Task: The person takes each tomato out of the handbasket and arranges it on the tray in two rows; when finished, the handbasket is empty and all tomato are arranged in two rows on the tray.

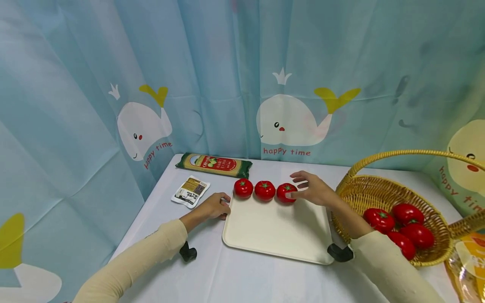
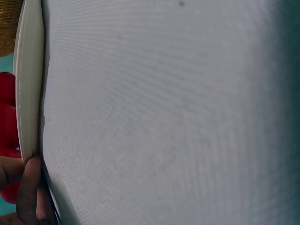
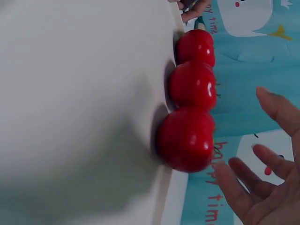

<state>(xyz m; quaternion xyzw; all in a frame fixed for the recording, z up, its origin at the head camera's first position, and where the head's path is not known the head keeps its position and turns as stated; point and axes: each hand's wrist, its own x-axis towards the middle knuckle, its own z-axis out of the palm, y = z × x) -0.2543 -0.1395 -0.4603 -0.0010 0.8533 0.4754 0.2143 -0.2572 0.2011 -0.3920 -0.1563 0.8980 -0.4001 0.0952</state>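
Three red tomatoes stand in a row along the far edge of a cream tray [image 1: 276, 231]: a left one [image 1: 243, 188], a middle one [image 1: 265, 190] and a right one [image 1: 284, 192]. My left hand [image 1: 212, 206] pinches the tray's left rim, with thumb and fingers meeting at the edge in the left wrist view. Over the right tomato's side my right hand [image 1: 316, 190] hovers, fingers spread and nothing held. The right wrist view shows a gap between this hand and the nearest tomato [image 3: 186, 140].
To the right, a yellow wicker basket [image 1: 352, 185] with a tall handle holds several more tomatoes [image 1: 379, 220]. Behind the tray lies a green and red package [image 1: 214, 165]; a small white pouch [image 1: 190, 191] is at left. An orange bag [image 1: 471, 261] sits beyond the basket.
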